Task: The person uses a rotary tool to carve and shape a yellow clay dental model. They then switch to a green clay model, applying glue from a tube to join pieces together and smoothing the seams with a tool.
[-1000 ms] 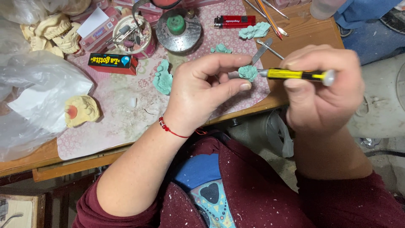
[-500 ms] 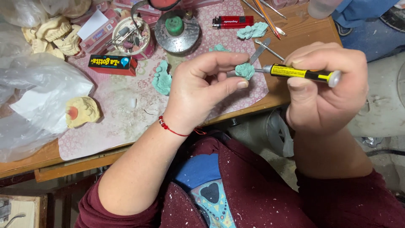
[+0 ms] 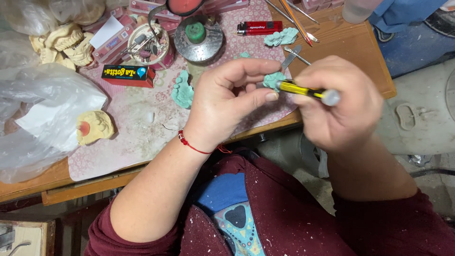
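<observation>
Green clay piece (image 3: 273, 79) sits pinched in the left hand (image 3: 227, 102) above the table (image 3: 341, 42) edge, the right hand (image 3: 339, 106) grips a yellow tool (image 3: 303, 90) against it, and carving looks unfinished.

Wooden table (image 3: 365, 57), apparently grey concrete floor (image 3: 426, 128)

Four green casts (image 3: 182, 90), two yellowish casts (image 3: 95, 126), one red lighter (image 3: 259, 28), one yellow-handled tool (image 3: 303, 91).

Hands (image 3: 284, 102), green cast (image 3: 273, 79), yellow-handled tool (image 3: 303, 90)
</observation>
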